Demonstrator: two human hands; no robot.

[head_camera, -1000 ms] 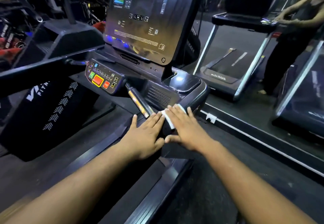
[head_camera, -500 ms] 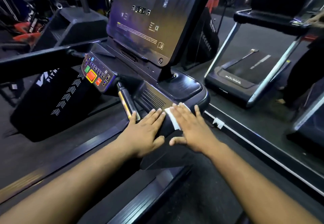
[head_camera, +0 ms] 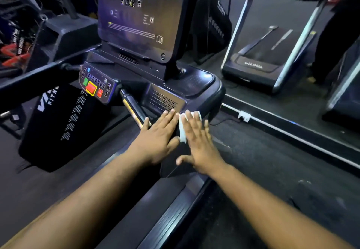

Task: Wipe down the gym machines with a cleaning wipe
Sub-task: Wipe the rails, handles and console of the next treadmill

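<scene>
Both flat hands had crept up the black treadmill console point(head_camera: 194, 91).
My right hand point(head_camera: 196, 137), fingers straight, pressed the white folded wipe point(head_camera: 182, 130), its long axis toward me; my left hand point(head_camera: 157, 137) lay flat beside it.

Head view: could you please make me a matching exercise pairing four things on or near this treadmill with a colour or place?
Things:
1. wipe
2. left hand
3. stop button
4. grille

Descriptions:
A. red, framed in yellow
B. white, under the right hand
C. rows of holes just beyond the fingertips
D. flat on the dark console, beside the wipe

Pairs: 1-B, 2-D, 3-A, 4-C
</scene>
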